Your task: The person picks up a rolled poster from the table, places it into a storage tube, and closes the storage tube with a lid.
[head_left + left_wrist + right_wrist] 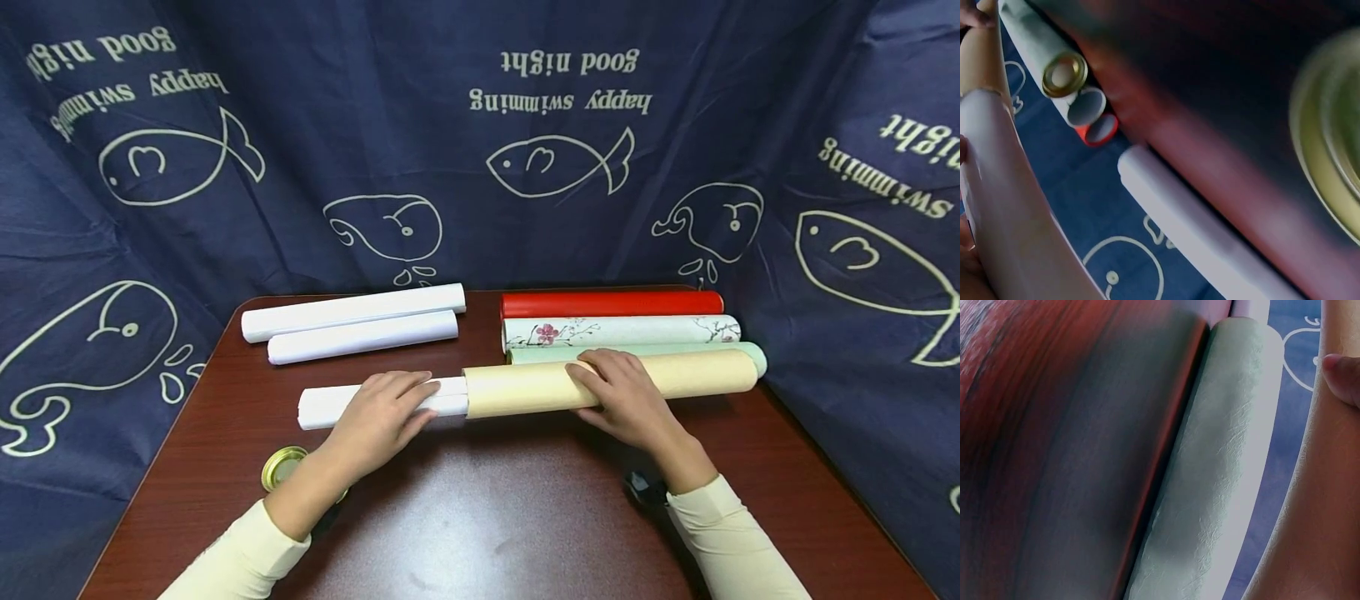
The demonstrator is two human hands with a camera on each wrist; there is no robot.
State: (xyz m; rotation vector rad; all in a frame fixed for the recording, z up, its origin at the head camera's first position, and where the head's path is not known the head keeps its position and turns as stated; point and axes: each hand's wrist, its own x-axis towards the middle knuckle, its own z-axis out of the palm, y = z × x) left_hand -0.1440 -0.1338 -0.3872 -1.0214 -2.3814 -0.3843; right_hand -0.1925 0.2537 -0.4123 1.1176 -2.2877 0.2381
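Note:
My left hand [382, 412] grips a rolled sheet of white paper [326, 406], its fingers over the top. The roll's right end sits inside the mouth of a cream cardboard tube [517, 390]. Around the middle of that tube my right hand [622, 396] is curled, thumb on the near side. In the left wrist view the white roll [1016, 200] meets the rim of the cream tube [985, 62]. One fingertip presses the cream tube [1316, 500] in the right wrist view. How far the paper reaches inside is hidden.
Behind the cream tube lie a pale green tube [540, 357], a floral white tube [622, 331] and a red tube [611, 303]. Two white paper rolls [352, 312] lie at the back left. A gold lid [283, 467] is partly covered by my left forearm.

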